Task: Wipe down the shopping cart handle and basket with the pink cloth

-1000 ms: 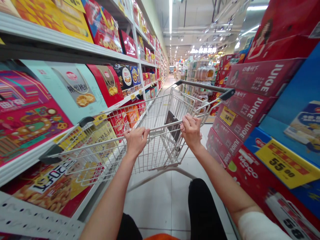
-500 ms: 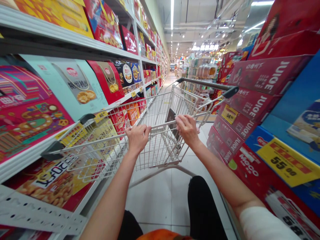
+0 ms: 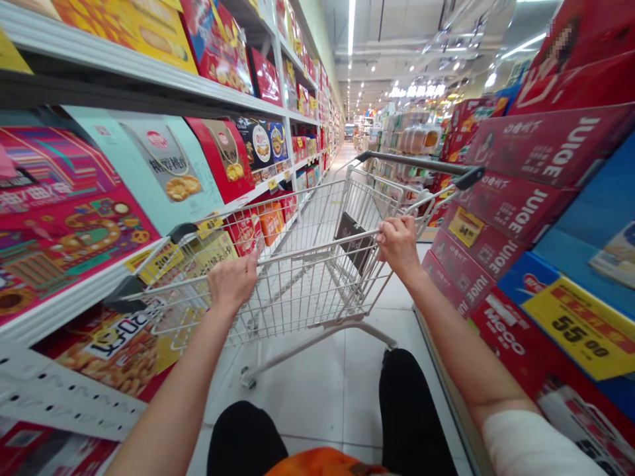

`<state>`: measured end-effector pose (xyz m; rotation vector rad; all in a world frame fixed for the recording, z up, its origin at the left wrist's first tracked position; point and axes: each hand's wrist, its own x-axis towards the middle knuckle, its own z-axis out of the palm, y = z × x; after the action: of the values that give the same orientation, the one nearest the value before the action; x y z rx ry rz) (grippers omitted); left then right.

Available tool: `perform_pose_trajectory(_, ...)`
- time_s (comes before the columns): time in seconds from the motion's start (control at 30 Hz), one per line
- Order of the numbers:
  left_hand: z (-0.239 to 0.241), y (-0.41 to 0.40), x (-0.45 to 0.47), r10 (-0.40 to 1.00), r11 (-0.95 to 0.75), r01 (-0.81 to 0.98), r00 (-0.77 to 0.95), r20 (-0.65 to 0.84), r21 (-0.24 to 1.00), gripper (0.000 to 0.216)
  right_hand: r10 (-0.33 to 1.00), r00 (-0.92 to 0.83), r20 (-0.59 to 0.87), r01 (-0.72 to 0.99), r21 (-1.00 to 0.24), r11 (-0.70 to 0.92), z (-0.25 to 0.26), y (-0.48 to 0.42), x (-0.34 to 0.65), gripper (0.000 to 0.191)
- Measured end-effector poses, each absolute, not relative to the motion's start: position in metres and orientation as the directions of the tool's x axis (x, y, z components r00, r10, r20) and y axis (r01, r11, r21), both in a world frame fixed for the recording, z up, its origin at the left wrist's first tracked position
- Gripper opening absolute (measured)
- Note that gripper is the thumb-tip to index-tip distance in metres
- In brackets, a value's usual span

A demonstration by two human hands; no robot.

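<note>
A wire shopping cart (image 3: 297,291) stands sideways across the aisle in front of me, its basket bare inside. My left hand (image 3: 232,281) is closed around the near top rim, left of the basket's middle. Farther right, my right hand (image 3: 398,243) grips the same rim, beside a dark panel (image 3: 355,239) on the cart. The cart's push handle (image 3: 421,164) is at the right, away from both hands. Dark corner bumpers (image 3: 124,295) mark its left end, close to the shelf.
White shelving (image 3: 238,92) with boxed snacks runs along the left. Stacked red juice cartons (image 3: 526,149) and a yellow price sign (image 3: 578,327) crowd the right side. Pale floor tiles (image 3: 302,377) lie beneath the cart, and the aisle stretches ahead.
My left hand has slid left along the rim and my right hand has shifted right, so they are wider apart. The cart and surroundings appear slightly farther right in view.
</note>
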<state>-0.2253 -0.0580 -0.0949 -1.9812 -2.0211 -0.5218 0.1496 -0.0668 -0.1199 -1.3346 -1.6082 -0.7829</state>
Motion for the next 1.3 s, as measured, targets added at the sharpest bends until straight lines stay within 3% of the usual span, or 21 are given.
perform_pose_trajectory(0.27,-0.101,-0.062,-0.203,0.898,0.082,0.994,-0.103,0.428,0.067,0.072,0.502,-0.041,0.864,0.937,-0.141,0.32,-0.129,-0.072,0.055,0.011)
perform_pose_trajectory(0.47,-0.102,-0.069,-0.197,0.894,0.061,0.996,-0.085,0.441,0.068,0.072,0.525,-0.193,0.829,0.892,-0.074,0.445,-0.136,-0.077,-0.017,0.015)
perform_pose_trajectory(0.63,-0.102,-0.071,-0.196,0.892,0.072,0.995,-0.097,0.442,0.074,0.075,0.497,-0.277,0.822,0.881,0.011,0.472,-0.134,-0.073,0.027,0.025)
perform_pose_trajectory(0.9,-0.107,-0.071,-0.194,0.869,0.068,0.994,-0.098,0.484,0.08,0.076,0.475,-0.035,0.879,0.954,-0.112,0.277,-0.123,-0.066,0.166,0.019)
perform_pose_trajectory(1.1,-0.103,-0.074,-0.186,0.878,0.102,0.989,-0.139,0.458,0.104,0.077,0.457,0.066,0.887,0.943,-0.205,0.261,-0.133,-0.062,0.108,0.023)
perform_pose_trajectory(1.3,-0.102,-0.079,-0.18,0.871,0.089,0.99,-0.129,0.474,0.106,0.075,0.48,-0.261,0.837,0.843,-0.044,0.536,-0.149,-0.075,-0.01,0.035)
